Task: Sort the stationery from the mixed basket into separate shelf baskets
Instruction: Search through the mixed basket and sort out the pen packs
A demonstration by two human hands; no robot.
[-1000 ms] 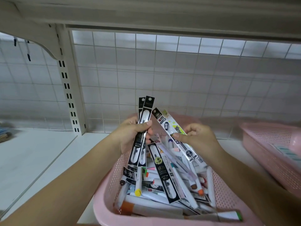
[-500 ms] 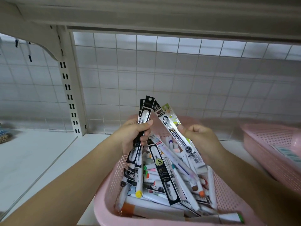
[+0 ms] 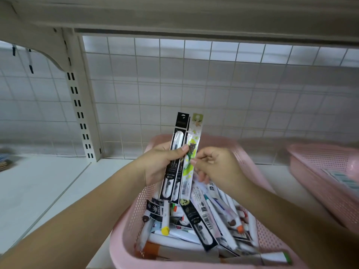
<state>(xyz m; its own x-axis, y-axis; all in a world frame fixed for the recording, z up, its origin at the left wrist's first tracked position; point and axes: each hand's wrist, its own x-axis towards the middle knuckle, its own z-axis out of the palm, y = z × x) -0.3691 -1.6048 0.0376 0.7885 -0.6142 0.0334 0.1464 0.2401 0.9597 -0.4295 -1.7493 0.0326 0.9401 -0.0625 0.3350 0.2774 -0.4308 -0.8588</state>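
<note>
Head view, one frame.

- At 9 o'clock in the frame a white shelf (image 3: 38, 183) is seen. A slotted white post (image 3: 77, 98) stands at its back, at about 10 o'clock.
- A white wire grid (image 3: 194, 78) is spread across the back from 11 to 2 o'clock.
- The left hand (image 3: 159, 166) is raised near the centre, above the far left corner of the pink basket (image 3: 126, 235).
- Its fingers are curled round two black packs (image 3: 181, 129). These are held nearly upright, with the thumb pressed across the front. A pen is visible behind a clear window in the front pack.
- A green pack (image 3: 196, 131) is held upright at 3 o'clock of the black packs, touching them along one edge.
- The right hand (image 3: 219, 169) is at 3 o'clock of the green pack. Its fingers are curled, and the thumb and forefinger tips are closed on the pack's right edge. The lower fingers are blurred.
- The pink basket is set on the shelf at 6 o'clock and is heaped with mixed pens and markers.
- Noted inside, from its 9 o'clock side: a yellow-capped marker (image 3: 165, 218), a loose black pack (image 3: 200, 230), an orange-capped marker (image 3: 240, 228), and a green-capped marker (image 3: 275, 258) by the near rim.
- A second pink basket (image 3: 320, 171) is seen at 3 o'clock in the frame, apart from the first and blurred. A pale striped item lies in it and cannot be identified.
</note>
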